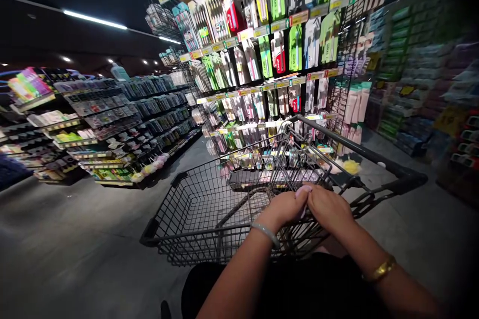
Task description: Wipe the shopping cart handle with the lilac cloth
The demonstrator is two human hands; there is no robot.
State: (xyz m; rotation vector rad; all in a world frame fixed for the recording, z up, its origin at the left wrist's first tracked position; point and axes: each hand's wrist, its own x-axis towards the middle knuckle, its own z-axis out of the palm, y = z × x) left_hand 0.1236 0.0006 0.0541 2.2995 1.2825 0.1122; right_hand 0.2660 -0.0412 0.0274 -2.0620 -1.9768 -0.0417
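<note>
My left hand (pixel 285 207) and my right hand (pixel 328 206) meet over the near side of a dark wire shopping cart (pixel 220 229). Both are closed, with fingers curled inward, around a small, soft-looking pale purple thing (pixel 304 190). Only bits of it show between the fingers, so its kind is unclear. A pale bangle (pixel 265 235) circles my left wrist and a gold band (pixel 382 270) my right. The cart's handle (pixel 352 147) runs beyond my right hand, and neither hand grips it.
Ahead stands a rack with several rows of packaged toothbrushes (pixel 265 57) and price tags. More stocked shelves (pixel 149 104) line the left, with goods stacked on the right (pixel 415 84). Grey floor (pixel 93 239) stretches left of the cart.
</note>
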